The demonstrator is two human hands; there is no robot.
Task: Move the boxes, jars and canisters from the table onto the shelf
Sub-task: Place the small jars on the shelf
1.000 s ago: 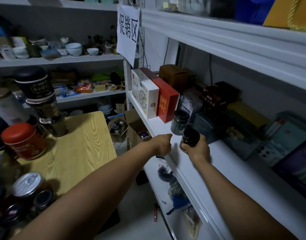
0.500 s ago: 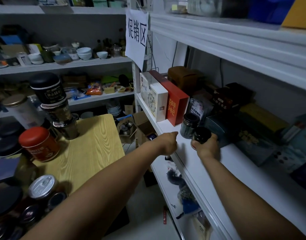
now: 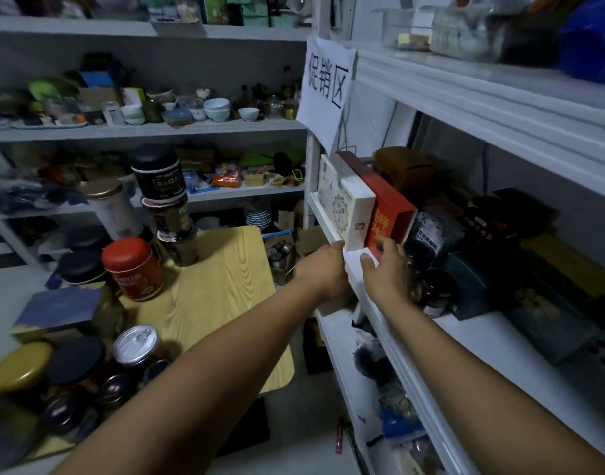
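Moved since before: R hand [image 3: 386, 272] let go of the dark jar [image 3: 438, 292] & went up to the red box [image 3: 391, 214]. L hand [image 3: 323, 272] slid farther along the shelf [image 3: 407, 341] edge.

Left side: table [image 3: 208, 296] w/ lots of things not yet put away. A gold-lid jar [image 3: 20, 365] & a black-lid jar [image 3: 76, 361] sit at the near left. A silver-top can [image 3: 136, 344] is just beside them. A red can [image 3: 131, 269] stands farther back. Past it is a stack of tins [image 3: 172, 228] w/ a black tin [image 3: 158, 176] on top.

L hand is at the shelf's front edge, just below the white box [image 3: 352, 210]. Its fingers are curled in. Can't tell if they hold the edge or nothing.

White box stands up on the shelf & touches the red box on its right.

R hand is over the shelf w/ fingers [image 3: 385, 243] spread & mostly straight. The tips touch the low front of the red box. It holds nothing.

Dark jar stands on the shelf, just right of the R wrist. Another jar [image 3: 419, 258] is farther back, partly hidden by the hand. Dark boxes [image 3: 499, 217] fill the shelf to the right.
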